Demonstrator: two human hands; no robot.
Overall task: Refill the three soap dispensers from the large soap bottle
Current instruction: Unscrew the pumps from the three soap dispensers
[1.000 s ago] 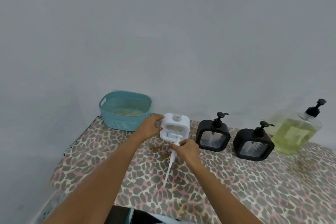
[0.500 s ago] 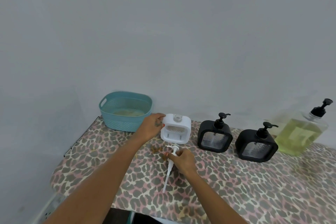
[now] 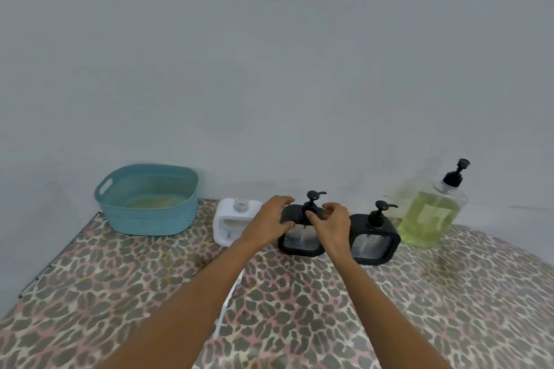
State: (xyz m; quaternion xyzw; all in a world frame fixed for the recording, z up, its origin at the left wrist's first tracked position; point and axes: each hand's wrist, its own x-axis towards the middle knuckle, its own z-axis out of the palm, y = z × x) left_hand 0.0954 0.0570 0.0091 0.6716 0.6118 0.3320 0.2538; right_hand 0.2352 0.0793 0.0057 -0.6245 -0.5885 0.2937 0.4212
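The white dispenser [image 3: 229, 226] stands with its neck uncapped. Its white pump tube [image 3: 223, 311] lies on the cloth, mostly hidden under my left forearm. My left hand [image 3: 268, 223] grips the left shoulder of the middle black dispenser [image 3: 301, 241], fingers curled over the top and thumb on the front. My right hand [image 3: 331, 223] pinches the collar of that dispenser's black pump [image 3: 313, 199]. A second black dispenser [image 3: 374, 246] stands to the right with its pump on. The large bottle of yellow-green soap [image 3: 428, 219] stands at the far right by the wall.
A teal plastic basket [image 3: 120, 213] sits at the back left against the wall. A leopard-print cloth [image 3: 449, 308] covers the table, whose left edge [image 3: 57, 257] runs diagonally. The grey wall stands right behind the row of dispensers.
My right hand laid the white pump on the cloth and let go. Both hands moved right from the white dispenser to the middle black one.
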